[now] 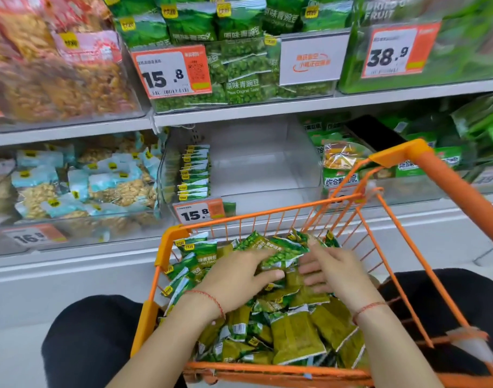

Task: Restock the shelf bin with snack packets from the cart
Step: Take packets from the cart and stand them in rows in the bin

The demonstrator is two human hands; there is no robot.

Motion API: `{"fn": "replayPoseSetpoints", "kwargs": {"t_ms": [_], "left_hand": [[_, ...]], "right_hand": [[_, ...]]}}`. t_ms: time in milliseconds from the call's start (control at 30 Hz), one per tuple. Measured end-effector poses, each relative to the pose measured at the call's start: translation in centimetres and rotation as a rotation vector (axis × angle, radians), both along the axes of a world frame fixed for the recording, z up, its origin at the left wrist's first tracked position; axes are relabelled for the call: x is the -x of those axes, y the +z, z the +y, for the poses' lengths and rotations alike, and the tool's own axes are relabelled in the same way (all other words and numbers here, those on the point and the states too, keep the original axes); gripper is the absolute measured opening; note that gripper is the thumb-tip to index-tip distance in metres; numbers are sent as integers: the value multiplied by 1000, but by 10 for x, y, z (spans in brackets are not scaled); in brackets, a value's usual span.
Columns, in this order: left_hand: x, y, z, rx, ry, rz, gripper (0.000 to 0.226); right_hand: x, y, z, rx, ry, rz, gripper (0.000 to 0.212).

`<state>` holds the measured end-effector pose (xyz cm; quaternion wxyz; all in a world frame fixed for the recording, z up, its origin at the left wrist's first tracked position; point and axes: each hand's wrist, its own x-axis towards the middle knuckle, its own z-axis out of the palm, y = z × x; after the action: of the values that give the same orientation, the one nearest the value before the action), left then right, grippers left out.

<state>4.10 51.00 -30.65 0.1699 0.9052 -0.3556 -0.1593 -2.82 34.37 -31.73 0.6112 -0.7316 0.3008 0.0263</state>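
Down in the orange wire cart, both of your hands were on the heap of small green foil snack packets. Your left hand lay palm-down with fingers spread over a loose bundle of green pea packets at the far end of the heap, thumb tucked against the bundle's near edge. Your right hand closed in from the other side, fingers bent toward the same bundle. The hands were close together, with the bundle pressed between them; I judged this a gathering grip, not yet a lift. Whether the fingers had curled fully under the packets could not be told.

Key relation: the clear plastic shelf bin stood straight ahead of and above the hands, past the cart's far rail, on the lower shelf. It held only one short upright row of matching green packets against its left wall; the rest of it showed bare. Its orange-and-white price tag reading 15.8 hung at its front lip, just beyond the rail.

The bundle's long axis ran roughly left-right, across your line of reach. Your left hand sat nearer the stocked row. Judgement: the bundle must rise over the rail, then travel forward and up.
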Motion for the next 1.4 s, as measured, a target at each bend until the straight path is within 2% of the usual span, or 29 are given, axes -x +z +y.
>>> {"fn": "replayPoseSetpoints", "kwargs": {"t_ms": [67,167,233,300,367,467,533,633,733,767,833,900,967,1067,1100,1167,1267,1333,1400], "left_hand": [[1,3,1,205,19,-75,52],[0,-2,0,360,-30,-171,82],[1,-6,-5,363,-70,-259,94],[1,-10,-10,350,-126,-382,99],[1,-14,-14,338,-173,-472,99],[-5,-12,-11,370,-86,-450,80],[-11,-6,-4,392,51,-329,59],[-22,2,10,255,90,-201,35],[-21,6,15,25,-30,40,42],[-20,4,14,-69,-75,101,47],[-16,-4,12,-199,-140,92,49],[-14,-11,11,-207,-123,72,42],[-13,-17,12,-159,-65,45,36],[-12,-18,13,13,53,38,15],[-12,-16,13,126,104,68,20],[-12,-10,12,363,243,176,32],[-9,8,4,683,406,384,23],[-5,15,-8,778,448,511,11],[-1,16,-20,816,475,564,21]], "right_hand": [[1,7,5,-10,78,59,64],[0,16,11,-225,134,49,78],[3,20,10,-392,79,-55,76],[7,21,8,-450,83,-118,65],[8,17,9,-476,116,-133,73],[8,15,6,-551,-45,-193,90],[8,13,0,-532,-209,-256,83],[8,11,-7,-479,-386,-361,46],[8,10,-9,-479,-460,-403,11],[8,10,-10,-490,-456,-411,8],[7,9,-10,-529,-464,-424,10],[6,7,-10,-571,-466,-407,14],[5,7,-8,-588,-465,-378,39],[5,7,-8,-589,-453,-362,50],[5,7,-8,-585,-452,-357,52],[5,6,-8,-582,-441,-339,54],[4,6,-6,-586,-416,-288,56],[2,6,-3,-628,-405,-255,57],[1,4,-1,-636,-366,-260,58]]}}
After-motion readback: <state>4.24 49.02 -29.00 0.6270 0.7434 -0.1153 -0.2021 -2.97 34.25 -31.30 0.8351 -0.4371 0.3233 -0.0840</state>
